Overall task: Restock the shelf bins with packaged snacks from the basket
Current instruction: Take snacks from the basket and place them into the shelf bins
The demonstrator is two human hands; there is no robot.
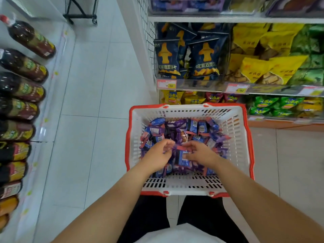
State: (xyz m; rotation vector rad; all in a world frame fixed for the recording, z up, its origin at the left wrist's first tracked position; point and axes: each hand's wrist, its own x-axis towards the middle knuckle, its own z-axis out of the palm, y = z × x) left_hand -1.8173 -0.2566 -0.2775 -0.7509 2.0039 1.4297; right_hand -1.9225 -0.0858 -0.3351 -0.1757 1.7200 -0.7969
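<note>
White-tiled shop aisle, both hands in the basket.
Left hand (158,155) loosely curled, holding nothing; right hand (199,152) pinches a blue packaged snack (183,159) inside the red-rimmed white plastic basket (235,130).

Snack packets (191,128) in basket (233,130) before shelf (228,19)

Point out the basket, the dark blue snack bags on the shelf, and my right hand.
basket (238,137): head view, on its white right wall.
dark blue snack bags (204,57): head view, front of one bag.
right hand (199,153): head view, back of the hand.

Pale tiled floor (98,88), bottles (22,88) lining the left shelf.
</note>
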